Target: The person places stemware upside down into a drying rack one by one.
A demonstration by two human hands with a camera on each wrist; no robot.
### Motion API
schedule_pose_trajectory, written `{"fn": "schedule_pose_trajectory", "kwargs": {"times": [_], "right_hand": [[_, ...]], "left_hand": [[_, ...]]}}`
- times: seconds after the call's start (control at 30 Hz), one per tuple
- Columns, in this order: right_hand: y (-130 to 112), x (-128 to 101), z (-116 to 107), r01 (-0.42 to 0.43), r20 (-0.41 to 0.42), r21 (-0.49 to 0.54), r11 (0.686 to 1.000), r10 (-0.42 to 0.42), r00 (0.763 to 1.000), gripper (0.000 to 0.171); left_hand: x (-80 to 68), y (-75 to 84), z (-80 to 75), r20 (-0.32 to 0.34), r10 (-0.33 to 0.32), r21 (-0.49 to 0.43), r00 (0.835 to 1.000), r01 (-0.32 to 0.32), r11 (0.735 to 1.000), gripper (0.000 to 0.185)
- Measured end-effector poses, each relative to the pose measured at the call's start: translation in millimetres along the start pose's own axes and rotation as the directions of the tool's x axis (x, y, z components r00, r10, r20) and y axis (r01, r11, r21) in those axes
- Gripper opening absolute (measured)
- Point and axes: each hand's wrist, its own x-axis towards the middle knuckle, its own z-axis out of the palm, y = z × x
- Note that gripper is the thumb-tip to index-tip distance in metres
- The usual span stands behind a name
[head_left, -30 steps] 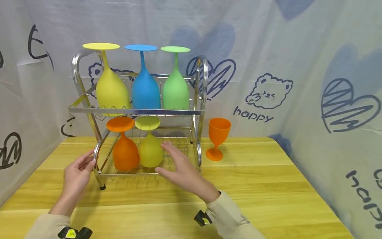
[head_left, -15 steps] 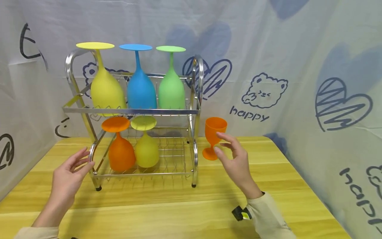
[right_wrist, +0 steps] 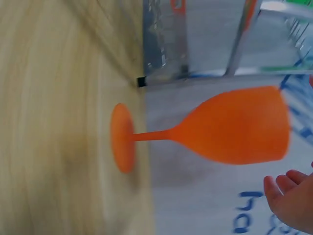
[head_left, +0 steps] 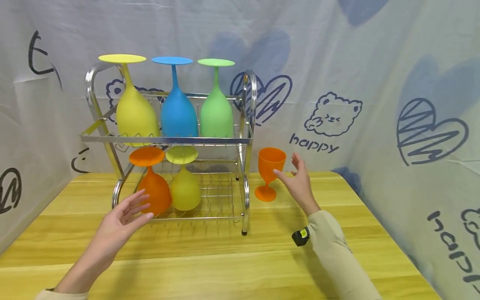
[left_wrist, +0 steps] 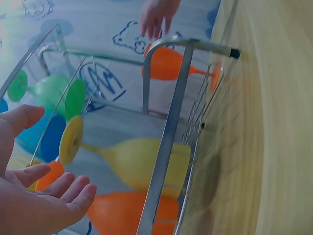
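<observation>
An orange goblet point(head_left: 271, 162) stands upright on the table, right of a two-tier metal rack point(head_left: 246, 200). My right hand point(head_left: 301, 185) is beside its bowl, thumb and fingers spread. In the right wrist view, the fingertips point(right_wrist: 284, 183) are apart from the goblet's bowl point(right_wrist: 239, 125). My left hand point(head_left: 118, 223) hovers before the rack's lower left, fingers spread and holding nothing. Behind it, an upside-down orange goblet point(head_left: 156, 189) sits on the lower tier, partly hidden by the fingers. Next to that is an upside-down yellow goblet point(head_left: 186, 189).
On the upper tier, yellow point(head_left: 136, 114), blue point(head_left: 179, 114) and green point(head_left: 216, 114) goblets stand upside down in a row. A wooden table point(head_left: 210, 266) carries the rack. White cloth point(head_left: 375, 54) with drawings hangs behind and at both sides.
My right hand has moved from the yellow goblet on the lower tier rightward to the upright orange goblet. My left hand has left the rack's left post and come rightward in front of the rack.
</observation>
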Motion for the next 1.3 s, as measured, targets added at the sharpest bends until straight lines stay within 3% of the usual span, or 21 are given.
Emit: {"fn": "schedule_pose_trajectory", "kwargs": {"times": [0.17, 0.37, 0.63, 0.83, 1.1, 1.3], "right_hand": [[13.5, 16.3, 14.2, -0.146, 0.059, 0.033, 0.989, 0.143, 0.988, 0.098], [23.5, 30.1, 24.2, -0.210, 0.083, 0.040, 0.977, 0.206, 0.975, 0.102], [37.0, 32.5, 30.1, -0.180, 0.124, 0.061, 0.982, 0.172, 0.977, 0.084], [38.5, 25.4, 23.2, -0.168, 0.103, 0.041, 0.985, 0.163, 0.981, 0.082], [20.0, 7.1, 4.8, -0.160, 0.095, 0.110, 0.981, 0.149, 0.984, 0.090], [1.5, -9.1, -7.5, -0.081, 0.115, 0.149, 0.986, 0.064, 0.991, 0.089]], "left_hand": [[-5.3, 4.3, 13.7, 0.029, 0.025, -0.049, 0.999, -0.024, 0.999, 0.066], [-10.4, 4.9, 25.9, 0.062, 0.066, -0.090, 0.996, -0.060, 0.994, 0.063], [-13.6, 2.5, 36.2, 0.094, 0.087, -0.110, 0.992, -0.077, 0.991, 0.061], [-14.5, 2.8, 40.5, 0.122, 0.085, -0.137, 0.989, -0.068, 0.988, 0.061], [-14.6, 1.5, 44.2, 0.133, 0.106, -0.119, 0.985, -0.090, 0.989, 0.058], [-12.6, 1.3, 46.4, 0.139, 0.096, -0.129, 0.986, -0.078, 0.989, 0.059]]}}
